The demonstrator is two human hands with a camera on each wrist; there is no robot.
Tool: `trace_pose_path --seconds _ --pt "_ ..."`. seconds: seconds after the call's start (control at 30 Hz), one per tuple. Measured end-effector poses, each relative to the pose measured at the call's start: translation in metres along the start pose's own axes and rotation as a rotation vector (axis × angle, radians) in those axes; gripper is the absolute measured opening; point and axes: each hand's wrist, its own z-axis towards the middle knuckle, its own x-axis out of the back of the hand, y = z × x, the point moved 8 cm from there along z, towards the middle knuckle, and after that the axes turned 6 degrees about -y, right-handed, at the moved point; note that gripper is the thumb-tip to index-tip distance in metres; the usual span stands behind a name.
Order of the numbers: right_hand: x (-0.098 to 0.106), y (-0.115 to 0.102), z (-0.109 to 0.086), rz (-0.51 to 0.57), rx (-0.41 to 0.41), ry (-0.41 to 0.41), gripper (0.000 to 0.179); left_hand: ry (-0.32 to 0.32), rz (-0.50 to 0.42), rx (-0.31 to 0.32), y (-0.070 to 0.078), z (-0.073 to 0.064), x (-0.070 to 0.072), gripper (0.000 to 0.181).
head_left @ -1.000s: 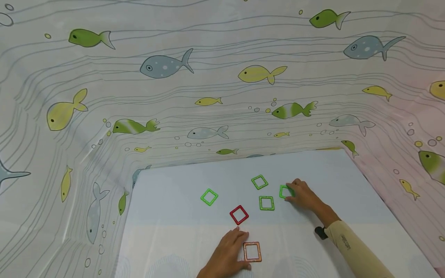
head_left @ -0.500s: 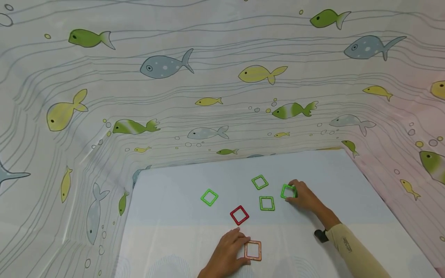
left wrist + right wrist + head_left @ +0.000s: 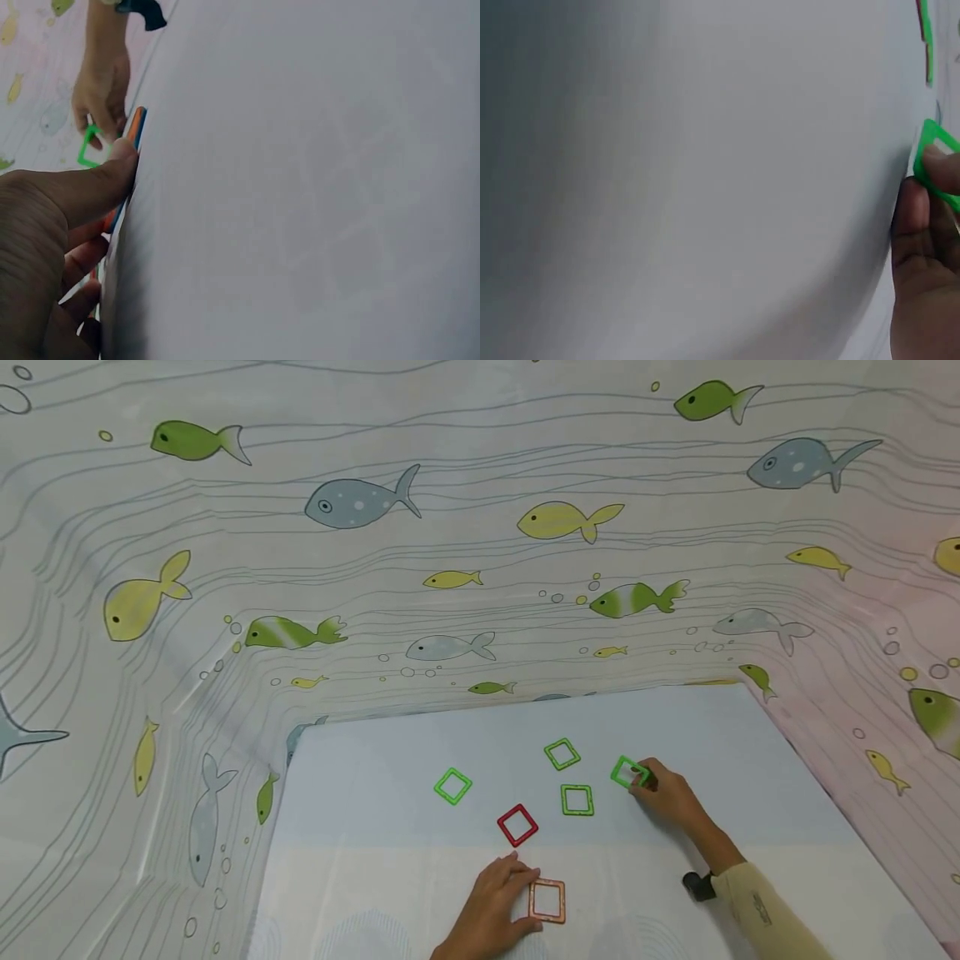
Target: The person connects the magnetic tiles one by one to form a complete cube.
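Observation:
My left hand [image 3: 491, 906] holds the left side of an orange square magnetic tile [image 3: 562, 902], an open frame, near the table's front. In the left wrist view, the thumb presses on the edge of this orange tile [image 3: 137, 124]. Farther right, my right hand [image 3: 673, 800] pinches a green square magnetic tile [image 3: 618, 769], tilted, between thumb and fingers. Close up in the right wrist view, the thumb lies over the green tile [image 3: 922, 146]. Ahead of the left hand lies a red square tile [image 3: 508, 816].
Several other green frames lie flat: one at left [image 3: 444, 777], a back green tile [image 3: 569, 762] and a middle green tile [image 3: 577, 812]. The white table [image 3: 360, 877] meets a fish-patterned sheet [image 3: 360, 560] behind and at both sides.
The right hand has drawn slightly right with the green tile, which has turned and tilted in its fingers. The orange tile shifted slightly under the left hand; the other tiles stay put.

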Motion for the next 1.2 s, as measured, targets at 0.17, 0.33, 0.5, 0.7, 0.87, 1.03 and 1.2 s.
trace_pose_path --seconds 0.17,0.33,0.5,0.7,0.87,1.03,1.2 --pt "0.006 0.004 -0.007 0.057 -0.041 0.063 0.031 0.000 -0.016 0.008 0.001 0.000 0.000 0.070" --pt "0.005 -0.002 -0.019 0.086 -0.053 0.063 0.023 0.005 -0.028 0.015 0.001 -0.001 -0.001 0.070" --pt "0.001 -0.019 -0.032 0.112 -0.002 0.097 0.015 -0.028 -0.041 0.067 -0.003 0.000 -0.003 0.074" --pt "-0.012 -0.053 -0.046 0.129 0.092 0.087 0.015 -0.048 -0.067 0.110 -0.005 0.002 -0.003 0.074" --pt "-0.030 -0.080 -0.056 0.130 0.164 0.030 0.017 -0.062 -0.085 0.125 -0.006 0.003 -0.003 0.071" --pt "-0.052 -0.105 -0.065 0.106 0.263 -0.050 0.016 -0.039 -0.079 0.113 -0.006 0.002 -0.002 0.069" --pt "-0.072 -0.123 -0.075 0.110 0.335 -0.108 0.012 -0.009 -0.059 0.100 -0.005 0.001 -0.001 0.071"
